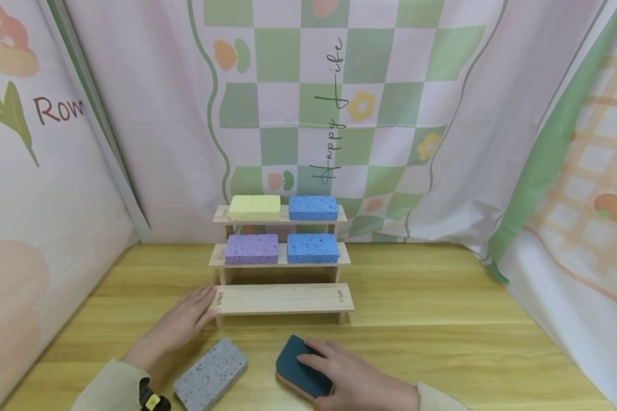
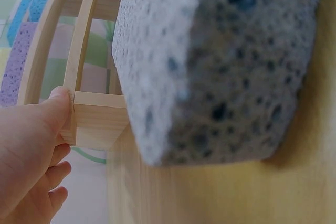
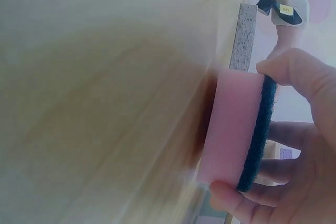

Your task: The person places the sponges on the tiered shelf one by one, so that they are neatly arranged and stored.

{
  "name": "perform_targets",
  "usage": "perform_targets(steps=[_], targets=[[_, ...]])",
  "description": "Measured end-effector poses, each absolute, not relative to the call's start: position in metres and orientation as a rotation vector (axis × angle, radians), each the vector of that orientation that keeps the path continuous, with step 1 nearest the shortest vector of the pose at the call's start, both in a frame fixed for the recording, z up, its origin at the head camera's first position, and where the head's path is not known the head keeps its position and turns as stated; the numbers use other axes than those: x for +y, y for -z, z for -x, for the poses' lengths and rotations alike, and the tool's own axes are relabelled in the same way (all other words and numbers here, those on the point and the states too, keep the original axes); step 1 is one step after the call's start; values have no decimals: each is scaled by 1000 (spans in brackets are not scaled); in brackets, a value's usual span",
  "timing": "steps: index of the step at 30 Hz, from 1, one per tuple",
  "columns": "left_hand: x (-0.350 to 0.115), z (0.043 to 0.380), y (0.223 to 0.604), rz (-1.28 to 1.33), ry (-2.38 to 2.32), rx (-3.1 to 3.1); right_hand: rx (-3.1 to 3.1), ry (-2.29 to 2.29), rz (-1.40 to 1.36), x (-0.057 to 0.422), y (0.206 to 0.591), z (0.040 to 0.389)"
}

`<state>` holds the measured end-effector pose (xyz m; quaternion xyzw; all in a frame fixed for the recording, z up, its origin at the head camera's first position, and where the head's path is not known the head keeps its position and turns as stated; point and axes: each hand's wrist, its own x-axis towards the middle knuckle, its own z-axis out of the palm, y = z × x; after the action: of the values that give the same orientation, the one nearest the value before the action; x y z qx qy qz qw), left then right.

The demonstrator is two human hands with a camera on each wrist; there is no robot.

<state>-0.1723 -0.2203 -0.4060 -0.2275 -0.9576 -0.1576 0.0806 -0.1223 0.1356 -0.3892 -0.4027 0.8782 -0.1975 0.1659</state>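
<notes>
My left hand [image 1: 177, 321] touches the left end of a three-tier wooden shelf [image 1: 283, 299] at its lowest board. In the left wrist view, its thumb [image 2: 59, 98] lies against the wood, other fingers loosely bent below. A pink scrub sponge with a dark green scouring pad [image 1: 297, 365] is in my right hand [image 1: 365, 377]. The right wrist view shows thumb and fingers round the edges of its pink foam [image 3: 231, 129], pad toward the palm. Whether it touches the table, I cannot tell. Between the hands lies a grey speckled sponge [image 1: 211, 374], flat and slanted.
On the top tier sit a yellow sponge [image 1: 254, 208] and a blue speckled one [image 1: 313, 208]. The middle tier carries a purple sponge [image 1: 251, 249] and another blue sponge [image 1: 312, 248]. Bare wooden table [image 1: 442, 319] extends to the right. Printed curtains [image 1: 329, 103] hang behind and beside it.
</notes>
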Motion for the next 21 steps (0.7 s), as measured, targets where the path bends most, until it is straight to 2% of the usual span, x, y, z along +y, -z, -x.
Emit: perform_targets(steps=[21], targets=[[-222, 174, 409, 689, 456, -2856, 2543, 543, 1567, 141, 367, 138]])
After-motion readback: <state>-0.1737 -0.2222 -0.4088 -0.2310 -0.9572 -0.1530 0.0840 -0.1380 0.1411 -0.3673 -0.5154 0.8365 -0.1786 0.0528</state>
